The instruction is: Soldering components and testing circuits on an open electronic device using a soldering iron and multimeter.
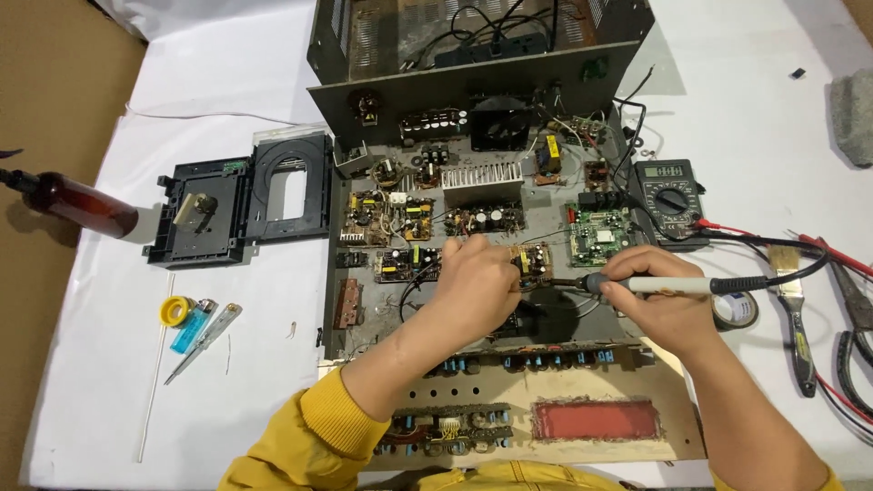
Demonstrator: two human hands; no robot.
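My right hand [657, 295] grips a soldering iron [668, 285] with a pale handle, its dark tip pointing left toward a small circuit board [534, 264]. My left hand [477, 282] rests curled on the boards just left of the tip, fingers pinched near it; what it pinches is hidden. Both hands work over an opened electronics chassis [356, 314] packed with several circuit boards, a finned heat sink [482, 184] and a fan [498, 120]. I wear yellow sleeves [314, 432].
A multimeter [668, 195] with red and black leads lies right of the chassis, beside a tape roll [738, 309], brush [793, 305] and pliers [855, 336]. On the left lie a black disc-drive frame [241, 195], brown bottle [77, 205], yellow tape [175, 310], lighter [193, 327] and screwdriver [205, 341].
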